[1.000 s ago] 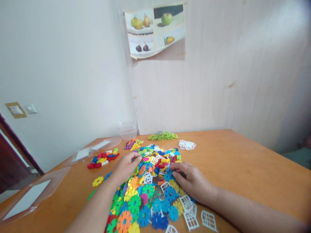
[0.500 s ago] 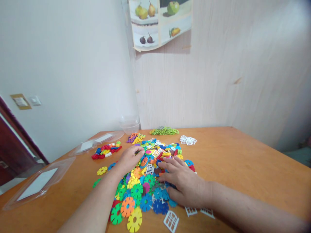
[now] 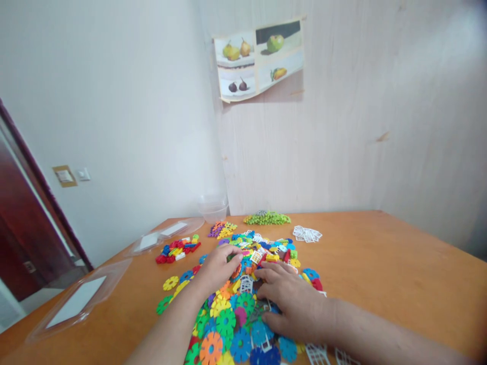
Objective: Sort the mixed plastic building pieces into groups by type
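Observation:
A heap of colourful plastic snowflake discs (image 3: 232, 324) and small bricks lies on the orange wooden table (image 3: 380, 258). My left hand (image 3: 218, 266) rests on the left side of the heap with its fingers curled over some pieces; what it holds is hidden. My right hand (image 3: 291, 301) lies flat on the middle of the heap, fingers stretched out toward the left over the pieces. White window-shaped pieces (image 3: 319, 355) lie by my right wrist.
Sorted groups sit further back: red and blue bricks (image 3: 177, 250), purple and yellow pieces (image 3: 221, 229), green pieces (image 3: 267, 218), white windows (image 3: 307, 233). A clear tub (image 3: 213, 207) stands by the wall. Clear lids (image 3: 81, 299) lie at the left edge.
My right hand has gone from curled at the heap's right side to spread flat over its middle. My left hand stayed on the left side. The camera view shifted.

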